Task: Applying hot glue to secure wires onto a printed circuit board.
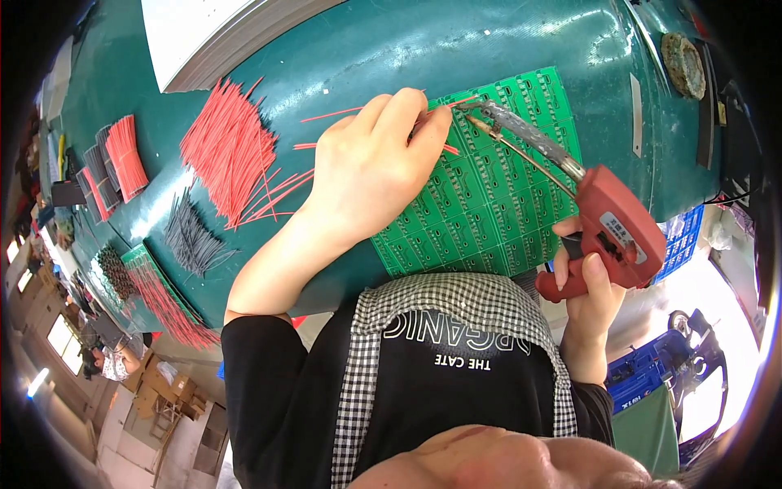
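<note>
The left hand (366, 167), in the upper middle of the frame, is curled with its knuckles up, thumb and forefinger pinching thin red wires (467, 99) — one end pokes out to the right of the fingertips, while other lengths stick out to the left behind the hand. It is over the upper left part of a green circuit board panel (497, 224), a broad sheet of small repeated boards lying right of centre on the teal table (546, 33). The right hand (593, 297), at the right and lower down, is wrapped around the handle of a red soldering gun (623, 228). The gun's grey-wrapped tube and slim metal rod slant up and left over the panel, their ends close to the pinched wire; whether they touch it cannot be made out. Left of the left hand lies a loose pile of red wires (228, 151), with a smaller heap of black wires (193, 236) below it and banded bundles (126, 155) farther left. At the lower left of the tabletop is a narrower green board (142, 259) with red wires trailing from it — a white stack (208, 37) fills the upper left, and a round brown lump (683, 65) sits at the upper right.
</note>
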`<state>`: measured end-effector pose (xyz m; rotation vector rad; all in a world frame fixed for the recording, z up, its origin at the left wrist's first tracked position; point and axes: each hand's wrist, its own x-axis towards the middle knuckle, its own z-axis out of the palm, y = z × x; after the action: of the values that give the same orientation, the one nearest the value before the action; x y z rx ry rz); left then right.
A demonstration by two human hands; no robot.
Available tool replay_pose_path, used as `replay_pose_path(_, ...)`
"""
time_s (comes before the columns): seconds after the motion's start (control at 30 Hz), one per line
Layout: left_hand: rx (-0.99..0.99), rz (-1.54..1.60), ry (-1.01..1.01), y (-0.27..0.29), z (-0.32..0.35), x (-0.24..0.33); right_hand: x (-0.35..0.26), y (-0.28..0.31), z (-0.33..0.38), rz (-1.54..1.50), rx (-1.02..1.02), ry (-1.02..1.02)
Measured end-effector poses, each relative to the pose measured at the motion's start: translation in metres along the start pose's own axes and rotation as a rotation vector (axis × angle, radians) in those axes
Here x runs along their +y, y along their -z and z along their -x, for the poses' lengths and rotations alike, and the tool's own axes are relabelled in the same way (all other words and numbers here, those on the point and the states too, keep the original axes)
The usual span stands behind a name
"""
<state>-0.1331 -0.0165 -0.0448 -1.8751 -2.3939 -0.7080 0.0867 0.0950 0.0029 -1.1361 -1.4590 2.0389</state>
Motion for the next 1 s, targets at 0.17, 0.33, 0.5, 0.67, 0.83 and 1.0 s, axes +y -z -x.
replay_pose_path(0.17,0.052,-0.073,-0.059,-0.0063,0.0017,-0.0018,0.0024,-0.0019,0.001,-0.033,-0.013,-0.014)
replay_pose_path(0.33,0.121,-0.114,-0.112,-0.0101,0.0003,-0.0032,0.002,-0.0011,0.0003,-0.023,-0.017,-0.005)
replay_pose_path(0.5,0.113,-0.117,-0.113,-0.0104,0.0023,-0.0038,0.004,-0.0009,0.0021,-0.026,-0.013,0.012)
replay_pose_path(0.67,0.117,-0.128,-0.121,-0.0102,0.0016,-0.0037,0.0036,0.0001,0.0024,-0.029,-0.004,0.022)
replay_pose_path(0.83,0.006,-0.114,-0.032,-0.0018,0.0018,0.0029,0.0035,-0.001,0.0025,-0.051,-0.025,-0.006)
replay_pose_path(1.0,0.008,-0.12,-0.032,-0.0021,0.0015,0.0027,0.0048,-0.0019,0.0002,-0.044,-0.028,-0.013)
